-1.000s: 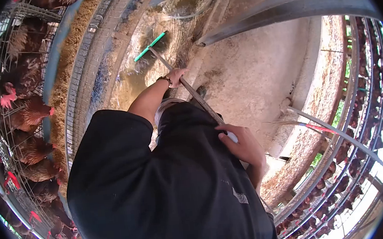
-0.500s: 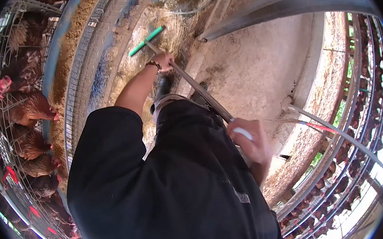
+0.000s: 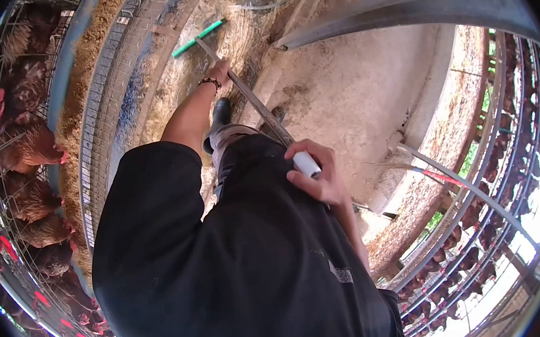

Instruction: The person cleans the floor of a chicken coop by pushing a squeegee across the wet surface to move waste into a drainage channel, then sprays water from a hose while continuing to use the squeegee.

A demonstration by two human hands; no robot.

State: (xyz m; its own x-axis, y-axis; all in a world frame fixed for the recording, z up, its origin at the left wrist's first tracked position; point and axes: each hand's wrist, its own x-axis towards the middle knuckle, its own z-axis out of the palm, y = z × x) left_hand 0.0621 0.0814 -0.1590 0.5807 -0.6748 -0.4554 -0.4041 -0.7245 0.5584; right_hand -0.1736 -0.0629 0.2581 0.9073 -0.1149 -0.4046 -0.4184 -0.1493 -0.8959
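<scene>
Squeegee: on my feed it slants over the alley from the upper left down to the person's right side, with its green blade at the far end and its white end near the body.
Blade contact: I take it to lie on the wet floor or just above it; the lens bends that part too much for me to settle which.
Blade handling: I would keep the edge level so that neither tip lifts, press evenly through the forward hand and steer from the rear one, clear of the concrete ledge and the wire mesh.
Boot: the dark boot stands near the shaft on its left, so I would leave it room.
Left hand: closed round the lower shaft, the arm stretched well forward and nearly straight, a bracelet at the wrist.
Right hand: wrapped about the white end, thumb and fingers around it, the forearm drawn in beside the black shirt.
Cages: hens stand along the left.
</scene>
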